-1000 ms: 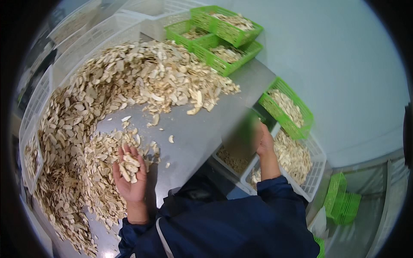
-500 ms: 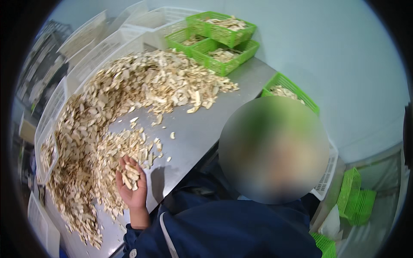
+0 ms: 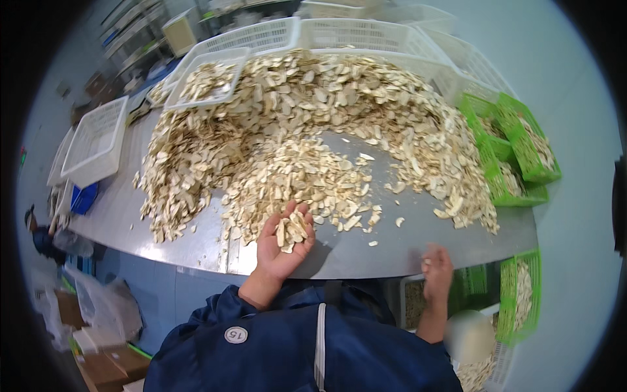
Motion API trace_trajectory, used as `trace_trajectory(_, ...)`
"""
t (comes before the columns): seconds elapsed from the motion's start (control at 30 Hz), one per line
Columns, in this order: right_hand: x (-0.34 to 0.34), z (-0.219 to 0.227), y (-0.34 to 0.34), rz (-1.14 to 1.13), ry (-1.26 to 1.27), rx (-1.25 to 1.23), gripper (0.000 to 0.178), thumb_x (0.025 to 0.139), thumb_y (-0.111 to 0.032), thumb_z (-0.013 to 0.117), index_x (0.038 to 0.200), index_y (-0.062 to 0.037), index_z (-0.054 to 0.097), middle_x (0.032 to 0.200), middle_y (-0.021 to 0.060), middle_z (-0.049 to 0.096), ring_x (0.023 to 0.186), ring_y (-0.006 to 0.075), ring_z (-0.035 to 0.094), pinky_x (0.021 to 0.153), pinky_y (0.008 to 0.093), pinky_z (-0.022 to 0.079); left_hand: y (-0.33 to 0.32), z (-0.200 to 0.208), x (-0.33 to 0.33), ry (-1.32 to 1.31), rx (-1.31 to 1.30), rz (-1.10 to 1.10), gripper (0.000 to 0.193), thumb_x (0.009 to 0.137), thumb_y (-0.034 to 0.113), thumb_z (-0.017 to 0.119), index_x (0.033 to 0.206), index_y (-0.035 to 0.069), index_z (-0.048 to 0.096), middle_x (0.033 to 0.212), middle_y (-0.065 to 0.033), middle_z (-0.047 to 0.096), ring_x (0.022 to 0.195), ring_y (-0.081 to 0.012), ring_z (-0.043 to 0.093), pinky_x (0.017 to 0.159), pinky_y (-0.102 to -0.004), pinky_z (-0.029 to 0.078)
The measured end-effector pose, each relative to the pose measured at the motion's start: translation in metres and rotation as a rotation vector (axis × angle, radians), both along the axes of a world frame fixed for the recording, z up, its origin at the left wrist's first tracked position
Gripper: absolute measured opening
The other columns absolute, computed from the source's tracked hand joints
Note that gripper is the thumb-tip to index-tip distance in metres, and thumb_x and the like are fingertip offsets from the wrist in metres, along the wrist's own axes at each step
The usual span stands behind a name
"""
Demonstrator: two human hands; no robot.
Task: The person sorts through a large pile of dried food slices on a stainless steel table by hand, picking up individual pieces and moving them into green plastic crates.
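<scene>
My left hand [image 3: 285,251] is palm up over the near edge of the metal table, its fingers curled around a small handful of pale dried slices [image 3: 292,230]. Just beyond it lies a low heap of the same slices [image 3: 300,173], joined to a larger curved pile [image 3: 353,85] at the back. My right hand [image 3: 439,271] is raised by the table's near right edge, clear of the piles. Motion smears its fingertips, so whether they pinch a slice is unclear.
White perforated crates [image 3: 366,36] line the far side of the metal table [image 3: 418,245]. Green baskets [image 3: 545,173] holding slices stand at its right end, and another green basket [image 3: 537,294] sits lower. An empty white crate [image 3: 98,144] is at left. Cartons [image 3: 108,369] lie on the floor.
My view has swung from the right side round to face the table. My right hand has come into sight. The left hand still cups slices.
</scene>
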State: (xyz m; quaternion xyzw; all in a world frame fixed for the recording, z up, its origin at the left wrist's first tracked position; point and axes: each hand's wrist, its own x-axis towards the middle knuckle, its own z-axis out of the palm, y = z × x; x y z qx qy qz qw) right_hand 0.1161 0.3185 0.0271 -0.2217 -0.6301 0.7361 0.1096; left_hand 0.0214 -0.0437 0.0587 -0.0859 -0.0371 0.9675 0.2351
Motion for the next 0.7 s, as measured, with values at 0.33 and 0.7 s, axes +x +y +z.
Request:
trace_trajectory(0.33,-0.129,0.027,-0.108,0.573,0.185,1.13,0.03,0.088,-0.019,0.066,0.114,-0.0039,0.063,0.099,0.0237,0.068,0.093,0.0429,0.065,0.078,0.0476,0.051,0.032,0.0,-0.03,0.004,-0.104,-0.029,0.035,0.103,0.029,0.048,0.131,0.009,0.054,0.122,-0.0128,0.062,0.105,-0.0291,0.064,0.086,-0.045,0.056)
trace_trajectory(0.7,-0.149,0.055,-0.112,0.805,0.039,1.139,0.029,0.098,-0.027,0.057,0.109,-0.0012,0.066,0.099,0.0215,0.068,0.087,0.035,0.064,0.079,0.0409,0.051,0.057,-0.007,-0.056,-0.033,-0.169,-0.038,0.037,0.107,0.036,0.04,0.131,0.011,0.052,0.123,-0.0091,0.063,0.104,-0.0272,0.066,0.086,-0.0424,0.058)
